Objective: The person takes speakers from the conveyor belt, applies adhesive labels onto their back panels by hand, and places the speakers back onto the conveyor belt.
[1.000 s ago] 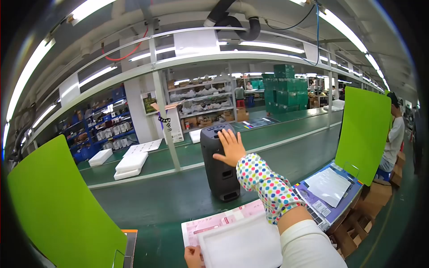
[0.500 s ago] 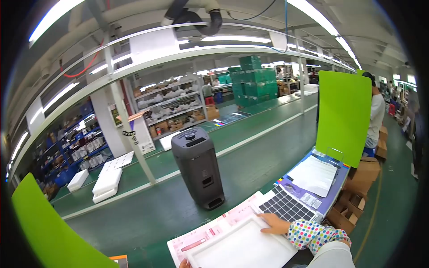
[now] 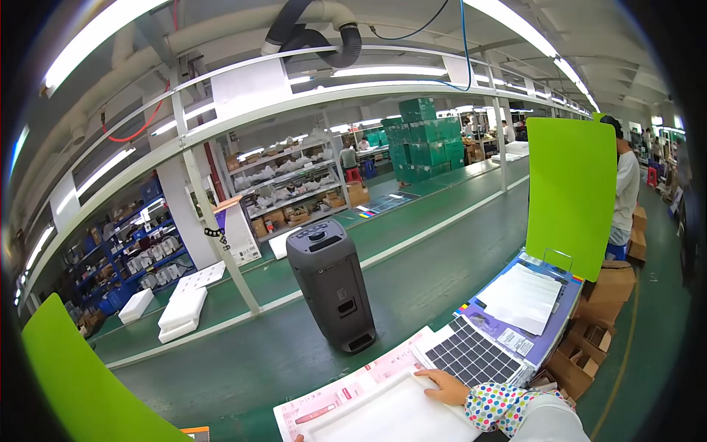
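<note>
A white foam tray [image 3: 390,412] with a raised rim lies at the bottom, over a pink-and-white printed sheet [image 3: 346,390]. My right hand [image 3: 445,387], in a dotted sleeve cuff, grips its right far edge, thumb on the inner face and fingers over the rim. Only a fingertip of my left hand [image 3: 299,438] shows, at the tray's left edge; the rest is out of frame. Beyond the tray a tall dark grey speaker [image 3: 335,295] stands upright on the green bench, touched by neither hand.
Right of the tray lie a sheet of black labels [image 3: 471,352] and white papers [image 3: 521,298] on a purple printed board. Green panels [image 3: 571,199] flank both sides. White foam pieces [image 3: 183,313] rest at the left. Cardboard boxes [image 3: 582,361] and a person [image 3: 624,188] are at the right.
My view has shifted slightly, so the speaker sits a little lower and further right. The tray and my right hand have moved slightly down and left in view; less of my left hand shows.
</note>
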Demonstrator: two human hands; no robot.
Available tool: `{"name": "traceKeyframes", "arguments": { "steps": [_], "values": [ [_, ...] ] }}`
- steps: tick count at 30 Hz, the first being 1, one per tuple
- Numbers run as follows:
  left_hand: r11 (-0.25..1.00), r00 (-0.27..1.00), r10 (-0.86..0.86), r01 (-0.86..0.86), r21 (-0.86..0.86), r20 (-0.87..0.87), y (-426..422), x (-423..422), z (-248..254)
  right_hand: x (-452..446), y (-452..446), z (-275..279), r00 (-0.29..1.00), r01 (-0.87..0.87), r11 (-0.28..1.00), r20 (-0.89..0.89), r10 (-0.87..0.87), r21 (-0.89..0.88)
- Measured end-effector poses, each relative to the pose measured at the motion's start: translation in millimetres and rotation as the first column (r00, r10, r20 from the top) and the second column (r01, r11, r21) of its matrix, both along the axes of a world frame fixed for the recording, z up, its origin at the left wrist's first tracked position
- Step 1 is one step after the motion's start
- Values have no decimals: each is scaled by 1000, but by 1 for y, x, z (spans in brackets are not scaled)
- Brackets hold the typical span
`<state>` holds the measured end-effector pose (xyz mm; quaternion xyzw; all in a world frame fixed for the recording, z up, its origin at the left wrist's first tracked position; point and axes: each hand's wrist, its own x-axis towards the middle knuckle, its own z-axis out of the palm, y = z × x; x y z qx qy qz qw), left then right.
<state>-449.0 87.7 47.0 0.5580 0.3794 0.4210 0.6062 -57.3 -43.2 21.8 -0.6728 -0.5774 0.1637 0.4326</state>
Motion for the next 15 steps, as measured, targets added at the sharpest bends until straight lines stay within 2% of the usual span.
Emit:
{"name": "traceKeyframes", "arguments": {
  "steps": [3,6,9,15],
  "values": [
    [1000,997,10,-10,9,-72,-2,-1,5,-2,-3,6,998,10,1000,-65,-11,-21],
    [997,1000,23,-22,70,-6,5,-3,-16,-1,-2,3,995,12,1000,-103,-11,16],
    [994,994,20,-8,109,-111,9,-8,-21,-3,-4,7,995,27,1000,-100,-27,0],
    [992,998,46,-39,120,-53,7,-5,-23,-4,-6,7,995,49,999,-88,-48,4]
  ]
}}
